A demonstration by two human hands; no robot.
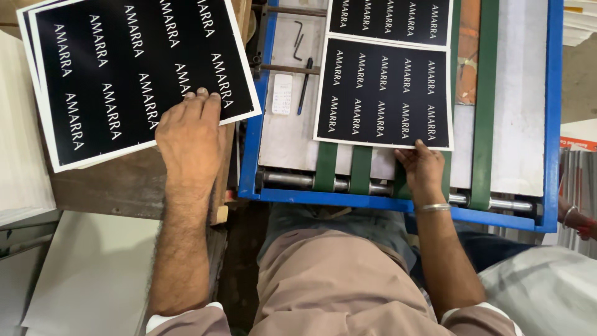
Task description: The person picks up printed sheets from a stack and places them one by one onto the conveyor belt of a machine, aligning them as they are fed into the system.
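Under the right hand (424, 169) lies a black printed sheet with a white border and rows of white lettering (382, 93), flat on the green belts (360, 169) of a blue-framed feed table (250, 124). The fingertips pinch the sheet's near edge, thumb on top, wrist bent forward, a metal bangle (434, 208) at the wrist. Just beyond that sheet, farther from the hand, a second like sheet (390, 18) rides the same belts. To the hand's left, a black pen (304, 84) and a small white card (282, 93) rest on the grey plate.

The left hand (189, 134) presses flat, fingers together and extended, on the near corner of a stack of the same black sheets (124, 68) on a brown wooden bench (124, 183). Judging by this, one sheet is being squared on the belts; the next move likely calls for release and a clean slide of the top stack sheet.
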